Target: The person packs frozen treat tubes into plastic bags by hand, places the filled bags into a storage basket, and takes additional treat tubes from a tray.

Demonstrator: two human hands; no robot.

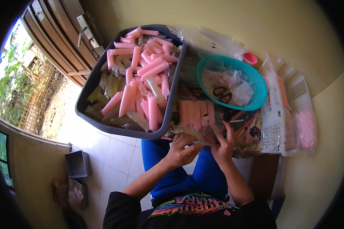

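A clear plastic bag (211, 121) lies at the table's front edge, with several pink filled tubes (191, 113) side by side in it or under it; I cannot tell which. My left hand (181, 151) is closed, thumb and fingers pinching the bag's near edge. At the bag's right corner my right hand (223, 148) grips the film between thumb and fingers, with its index finger stretched forward. A dark grey tub (80, 105) on the left is heaped with pink tubes (153, 70) and some pale, whitish ones.
Behind the hands, a turquoise basket (264, 89) holds plastic film and black-handled scissors (222, 94). White perforated trays (271, 126) with pink packs stand right. A pink cup (250, 58) is near the wall. A grey bin (77, 164) sits on the tiled floor, near the open door (61, 34).
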